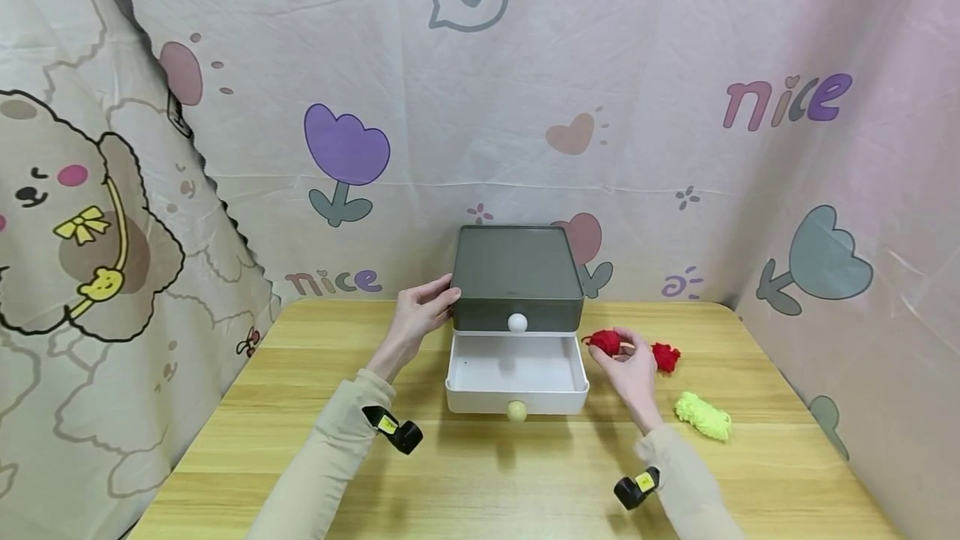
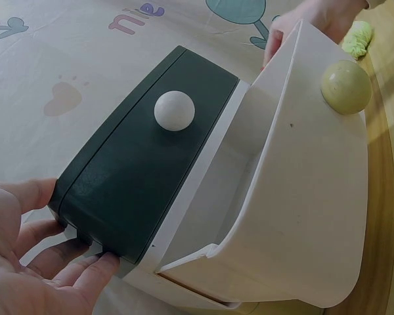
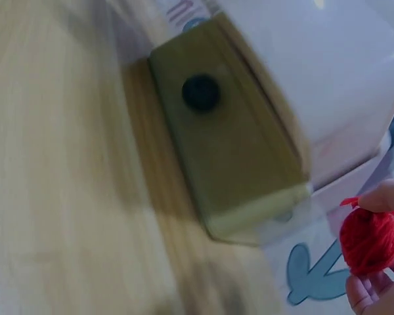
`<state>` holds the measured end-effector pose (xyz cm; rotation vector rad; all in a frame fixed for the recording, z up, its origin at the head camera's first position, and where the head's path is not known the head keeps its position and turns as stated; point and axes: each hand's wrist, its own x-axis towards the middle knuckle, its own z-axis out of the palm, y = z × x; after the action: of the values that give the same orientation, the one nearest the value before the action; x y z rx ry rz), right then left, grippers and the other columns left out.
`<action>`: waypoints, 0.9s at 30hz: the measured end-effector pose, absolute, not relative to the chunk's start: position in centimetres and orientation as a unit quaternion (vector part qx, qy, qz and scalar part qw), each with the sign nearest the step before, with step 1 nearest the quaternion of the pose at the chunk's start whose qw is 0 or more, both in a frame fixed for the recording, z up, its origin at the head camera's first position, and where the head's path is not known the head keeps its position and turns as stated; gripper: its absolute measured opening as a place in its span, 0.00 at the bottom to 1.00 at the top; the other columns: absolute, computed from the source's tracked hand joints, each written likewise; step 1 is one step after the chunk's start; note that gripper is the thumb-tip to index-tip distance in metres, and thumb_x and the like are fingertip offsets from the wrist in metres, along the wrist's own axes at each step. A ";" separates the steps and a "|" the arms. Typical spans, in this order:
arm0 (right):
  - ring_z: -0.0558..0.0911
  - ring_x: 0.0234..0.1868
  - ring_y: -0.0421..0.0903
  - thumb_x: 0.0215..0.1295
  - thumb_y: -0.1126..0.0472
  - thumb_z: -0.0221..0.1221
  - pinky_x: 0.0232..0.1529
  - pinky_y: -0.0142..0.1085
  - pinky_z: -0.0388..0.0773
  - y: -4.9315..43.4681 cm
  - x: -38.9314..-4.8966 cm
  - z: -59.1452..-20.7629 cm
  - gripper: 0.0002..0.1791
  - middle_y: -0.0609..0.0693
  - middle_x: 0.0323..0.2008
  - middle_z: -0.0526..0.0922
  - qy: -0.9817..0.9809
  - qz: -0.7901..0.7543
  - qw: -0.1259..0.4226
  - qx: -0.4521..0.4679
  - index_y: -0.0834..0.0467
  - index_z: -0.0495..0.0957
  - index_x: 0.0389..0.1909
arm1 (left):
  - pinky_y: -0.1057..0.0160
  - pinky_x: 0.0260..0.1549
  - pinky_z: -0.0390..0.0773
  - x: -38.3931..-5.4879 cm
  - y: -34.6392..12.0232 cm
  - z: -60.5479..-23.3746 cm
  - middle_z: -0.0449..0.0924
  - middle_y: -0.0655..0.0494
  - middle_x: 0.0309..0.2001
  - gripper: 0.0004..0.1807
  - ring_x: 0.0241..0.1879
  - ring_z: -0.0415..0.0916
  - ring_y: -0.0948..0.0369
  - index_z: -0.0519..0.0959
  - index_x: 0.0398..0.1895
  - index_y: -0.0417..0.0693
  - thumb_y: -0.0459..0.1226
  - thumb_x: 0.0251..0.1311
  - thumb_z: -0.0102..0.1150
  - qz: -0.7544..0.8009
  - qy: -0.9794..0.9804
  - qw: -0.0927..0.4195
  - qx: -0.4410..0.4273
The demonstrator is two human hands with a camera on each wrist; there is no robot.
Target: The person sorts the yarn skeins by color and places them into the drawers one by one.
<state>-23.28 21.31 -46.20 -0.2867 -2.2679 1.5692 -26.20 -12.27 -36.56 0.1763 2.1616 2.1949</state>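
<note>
A small two-drawer box with a dark grey-green top [image 1: 517,261] stands on the table, its lower white drawer [image 1: 517,402] pulled out. My left hand [image 1: 416,319] rests against the left side of the box, thumb and fingertips touching the dark upper part [image 2: 138,164]. To the right of the drawer, my right hand [image 1: 632,369] pinches a ball of red yarn [image 1: 603,342] between thumb and fingers. In the right wrist view the red yarn ball [image 3: 371,241] is held beside the box, a loose end sticking up near the thumb.
A second red yarn bundle [image 1: 666,357] lies just behind the right hand. Nearer the right edge is a yellow-green yarn skein [image 1: 702,417]. The upper drawer has a white round knob [image 1: 517,322], the lower one a yellowish knob [image 1: 517,412]. A printed curtain [image 1: 517,165] hangs behind the wooden table [image 1: 300,390].
</note>
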 end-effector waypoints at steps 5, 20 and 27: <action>0.77 0.34 0.33 0.56 0.62 0.71 0.34 0.16 0.74 20.9 -22.3 -44.9 0.32 0.67 0.51 0.81 -0.800 0.563 0.186 -0.087 0.65 0.74 0.61 | 0.51 0.65 0.74 -26.2 -12.3 -36.6 0.64 0.41 0.75 0.29 0.70 0.69 0.46 0.68 0.73 0.42 0.36 0.70 0.59 0.714 0.698 0.028 0.055; 0.79 0.37 0.31 0.56 0.65 0.72 0.39 0.19 0.77 19.4 -18.9 -41.4 0.29 0.64 0.53 0.80 -0.783 0.599 0.163 -0.036 0.63 0.75 0.59 | 0.51 0.64 0.74 -26.3 -12.2 -36.6 0.65 0.42 0.74 0.28 0.69 0.69 0.46 0.68 0.72 0.43 0.35 0.70 0.58 0.714 0.697 0.027 0.053; 0.80 0.38 0.33 0.54 0.69 0.72 0.41 0.19 0.79 17.7 -18.3 -41.0 0.28 0.65 0.51 0.82 -0.774 0.616 0.148 0.004 0.65 0.75 0.57 | 0.52 0.65 0.75 -26.3 -12.2 -36.6 0.65 0.42 0.74 0.28 0.69 0.70 0.47 0.68 0.72 0.43 0.35 0.70 0.58 0.713 0.699 0.027 0.050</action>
<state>-18.30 17.73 -41.01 0.0113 -2.2252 1.7718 -26.33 -12.16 -36.59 0.1554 2.1600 2.2018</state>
